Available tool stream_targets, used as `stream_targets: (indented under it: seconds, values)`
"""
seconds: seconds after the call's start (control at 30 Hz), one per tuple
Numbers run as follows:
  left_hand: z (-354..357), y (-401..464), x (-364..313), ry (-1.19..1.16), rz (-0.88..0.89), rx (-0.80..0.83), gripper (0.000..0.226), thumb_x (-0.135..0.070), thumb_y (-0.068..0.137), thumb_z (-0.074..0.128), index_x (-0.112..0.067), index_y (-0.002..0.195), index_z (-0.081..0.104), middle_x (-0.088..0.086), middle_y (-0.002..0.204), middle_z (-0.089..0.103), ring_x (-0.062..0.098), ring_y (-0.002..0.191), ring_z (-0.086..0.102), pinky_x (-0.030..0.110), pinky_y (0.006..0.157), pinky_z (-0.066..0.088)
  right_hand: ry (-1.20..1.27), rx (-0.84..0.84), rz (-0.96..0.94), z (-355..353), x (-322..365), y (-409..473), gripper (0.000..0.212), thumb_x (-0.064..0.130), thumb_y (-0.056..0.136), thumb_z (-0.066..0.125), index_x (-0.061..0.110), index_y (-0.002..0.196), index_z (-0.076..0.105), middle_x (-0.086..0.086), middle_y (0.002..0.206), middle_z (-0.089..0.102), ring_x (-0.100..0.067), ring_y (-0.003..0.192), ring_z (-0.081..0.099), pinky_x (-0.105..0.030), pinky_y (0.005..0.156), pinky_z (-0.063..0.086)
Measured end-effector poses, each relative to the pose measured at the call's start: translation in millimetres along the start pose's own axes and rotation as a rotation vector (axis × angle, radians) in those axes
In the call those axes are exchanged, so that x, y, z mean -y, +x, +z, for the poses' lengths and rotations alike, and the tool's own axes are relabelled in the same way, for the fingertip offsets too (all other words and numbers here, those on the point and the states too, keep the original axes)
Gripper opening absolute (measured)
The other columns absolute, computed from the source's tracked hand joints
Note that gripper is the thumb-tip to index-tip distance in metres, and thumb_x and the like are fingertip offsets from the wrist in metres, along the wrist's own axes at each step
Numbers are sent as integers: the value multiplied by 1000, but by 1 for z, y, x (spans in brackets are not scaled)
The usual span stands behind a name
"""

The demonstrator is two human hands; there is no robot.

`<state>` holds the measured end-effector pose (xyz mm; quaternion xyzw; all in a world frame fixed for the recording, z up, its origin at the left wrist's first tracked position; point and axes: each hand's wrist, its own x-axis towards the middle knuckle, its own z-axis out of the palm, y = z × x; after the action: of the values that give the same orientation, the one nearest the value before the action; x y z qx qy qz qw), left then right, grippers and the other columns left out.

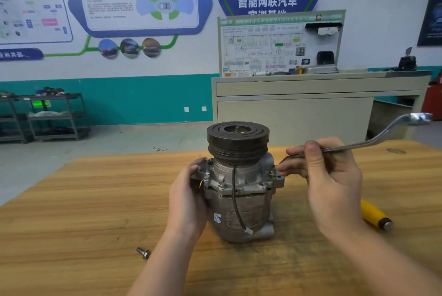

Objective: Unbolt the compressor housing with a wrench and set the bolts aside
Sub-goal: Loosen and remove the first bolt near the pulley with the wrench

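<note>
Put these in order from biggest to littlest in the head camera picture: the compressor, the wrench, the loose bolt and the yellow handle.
1. compressor
2. wrench, long but thin
3. yellow handle, partly hidden behind the right hand
4. loose bolt, nearest the camera, yet clearly smallest

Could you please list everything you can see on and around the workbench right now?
compressor: one, grey metal with a dark pulley on top, upright mid-bench
wrench: one, silver, held at the compressor's right flange
loose bolt: one, silver, on the bench front left
bolts in flange: several, silver, still seated
yellow-handled tool: one, on the bench at right
workbench: one, wood
cabinet: one, beige, behind, with a wiring board on top
shelving carts: two, grey, far left
left hand: grips the compressor's left side
right hand: holds the wrench
</note>
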<state>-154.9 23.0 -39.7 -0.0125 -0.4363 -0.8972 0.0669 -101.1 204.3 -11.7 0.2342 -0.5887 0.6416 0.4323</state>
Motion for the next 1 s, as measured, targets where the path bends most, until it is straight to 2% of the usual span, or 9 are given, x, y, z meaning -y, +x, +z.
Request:
stream_targets:
  seconds: [0.1, 0.2, 0.33, 0.43, 0.57, 0.67, 0.83, 0.93, 1.0]
  values:
    - [1, 0, -1, 27, 18, -17, 34, -10, 95, 42, 3, 119, 62, 25, 122, 64, 34, 117, 61, 44, 102, 47, -107, 36, -85, 5, -1, -3, 19, 50, 95, 49, 33, 89, 56, 0, 73, 67, -16, 64, 71, -32, 59, 58]
    - [1, 1, -1, 52, 37, -14, 34, -8, 94, 43, 6, 120, 61, 28, 126, 61, 39, 123, 55, 50, 111, 38, -235, 27, -173, 6, -5, -7, 28, 43, 98, 46, 18, 91, 55, -4, 67, 65, -10, 64, 69, -35, 58, 57]
    - [0, 2, 0, 67, 38, -26, 32, -8, 94, 44, 3, 117, 63, 24, 121, 65, 34, 116, 61, 40, 96, 50, -366, -4, -281, 8, -7, -11, 33, 33, 99, 47, 4, 88, 58, -7, 66, 64, -9, 63, 67, -37, 56, 55]
    - [0, 3, 1, 79, 48, -20, 28, -5, 93, 44, -1, 108, 66, 20, 108, 69, 25, 98, 67, 29, 75, 56, -552, 118, -467, 10, -5, -16, 41, 29, 99, 50, -5, 81, 65, -10, 71, 63, -15, 61, 63, -26, 57, 52]
    - [1, 0, -1, 100, 53, -7, 27, -7, 94, 45, -2, 110, 66, 22, 114, 67, 31, 104, 64, 43, 93, 50, -674, 215, -607, 9, -6, -24, 9, 7, 82, 73, 0, 85, 69, -10, 77, 64, -1, 75, 59, -12, 66, 49]
    - [2, 0, -1, 91, 69, -17, 24, -5, 94, 45, -4, 105, 66, 16, 102, 69, 23, 93, 65, 32, 79, 53, -642, 236, -644, 1, -12, -23, 16, -11, 67, 78, -9, 81, 70, -16, 84, 65, 14, 100, 53, -6, 82, 45]
    - [0, 0, 0, 83, 53, -3, 25, -5, 94, 45, -5, 107, 67, 15, 100, 72, 17, 82, 69, 25, 69, 58, -642, 247, -617, -5, -18, -22, 21, -20, 64, 78, -11, 81, 70, -18, 85, 65, 11, 100, 56, -11, 81, 49]
    - [0, -2, -2, 103, 48, -1, 25, -6, 94, 46, -5, 110, 66, 17, 105, 71, 20, 88, 68, 34, 79, 54, -639, 296, -634, -2, -19, -24, 7, -13, 79, 69, -9, 84, 71, -17, 88, 66, 8, 99, 58, -11, 82, 49]
    - [0, -2, -2, 117, 40, 9, 25, -7, 94, 47, -7, 110, 66, 16, 101, 72, 20, 85, 69, 34, 76, 55, -675, 294, -640, 3, -15, -23, 24, 7, 96, 54, -6, 87, 72, -15, 88, 68, -5, 90, 65, -14, 80, 51]
